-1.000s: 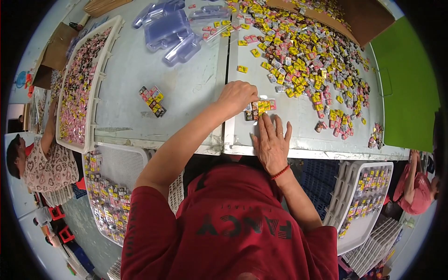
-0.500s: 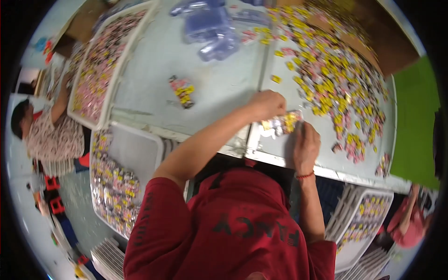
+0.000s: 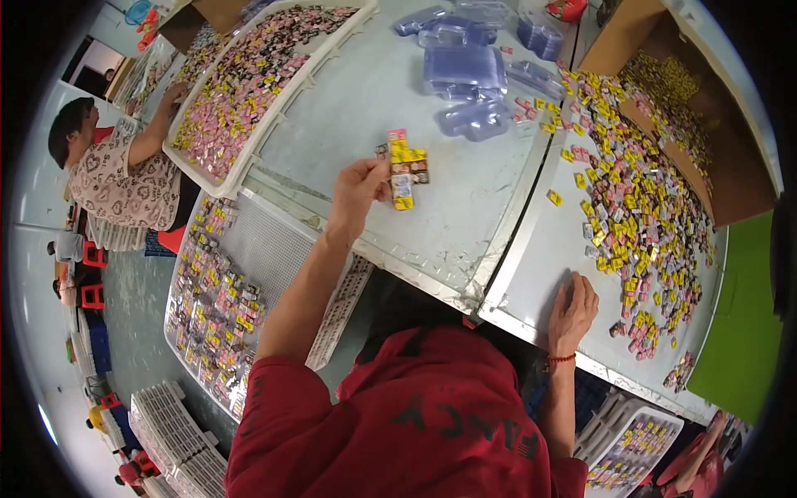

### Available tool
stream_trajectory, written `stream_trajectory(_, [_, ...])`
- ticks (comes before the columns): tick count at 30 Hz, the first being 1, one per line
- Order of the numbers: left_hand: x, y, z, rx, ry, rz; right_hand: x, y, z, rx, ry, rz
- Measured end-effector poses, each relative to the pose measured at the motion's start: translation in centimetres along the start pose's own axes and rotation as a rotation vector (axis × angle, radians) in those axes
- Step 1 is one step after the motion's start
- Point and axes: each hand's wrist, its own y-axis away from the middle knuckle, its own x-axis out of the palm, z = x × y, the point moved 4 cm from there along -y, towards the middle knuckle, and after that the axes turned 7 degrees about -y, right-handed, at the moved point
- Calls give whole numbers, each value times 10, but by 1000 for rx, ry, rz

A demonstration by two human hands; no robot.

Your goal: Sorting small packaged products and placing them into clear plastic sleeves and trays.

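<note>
On the left part of the table, my left hand is closed, thumb and fingers at the left edge of a small pack of yellow, pink and pale wrapped pieces. This pack lies across other dark and yellow pieces, so the two form a cross; part of the lower ones is covered. My right hand is over the right part of the table near its front edge, fingers loosely bent and apart, holding nothing. Beyond it spreads a heap of small yellow, pink and dark wrapped pieces.
Clear plastic shells lie at the back. A cardboard box spills pieces at the far right. A white bin of pieces stands at the left, above a tray of filled packs. A person works beyond.
My hands have parted: the left went from the right table part to the left one, where a pack now lies over the other pieces. The right hand has let go. The view has shifted.
</note>
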Motion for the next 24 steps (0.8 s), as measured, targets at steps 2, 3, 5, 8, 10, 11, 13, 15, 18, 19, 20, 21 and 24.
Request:
stream_trajectory(2, [-10, -5, 11, -15, 26, -98, 1, 1, -2, 1, 13, 6])
stream_trajectory(3, [-11, -5, 17, -48, 35, -127, 1, 1, -2, 6, 25, 15])
stream_trajectory(5, [-15, -7, 27, -81, 48, -158, 1, 0, 2, -4, 31, 18])
stream_trajectory(8, [-12, -6, 27, -86, 23, -181, 0, 1, 5, -10, 46, 30])
stream_trajectory(10, [-12, -6, 24, -86, -51, -210, 1, 0, 6, -19, 46, 32])
stream_trajectory(11, [-13, -6, 26, -85, -48, -214, 1, 1, 6, -19, 52, 30])
stream_trajectory(13, [-14, -3, 33, -146, -48, -211, 3, 1, 5, -23, 55, 25])
stream_trajectory(15, [-14, 0, 32, -111, -34, -228, 1, 2, 5, -54, 69, -15])
stream_trajectory(18, [-22, 0, 24, 23, -252, -367, 1, 2, 6, -54, 60, -19])
stream_trajectory(19, [-24, -1, 16, 124, -484, -497, 1, 1, 8, -50, 64, -29])
stream_trajectory(20, [-19, -6, 15, 133, -480, -489, 1, -1, 11, -40, 50, -12])
stream_trajectory(21, [-2, -13, 2, 287, -495, -399, -1, 0, 12, -22, 44, 5])
stream_trajectory(24, [58, -31, -38, 649, -737, -156, -2, 2, 13, -11, 44, -20])
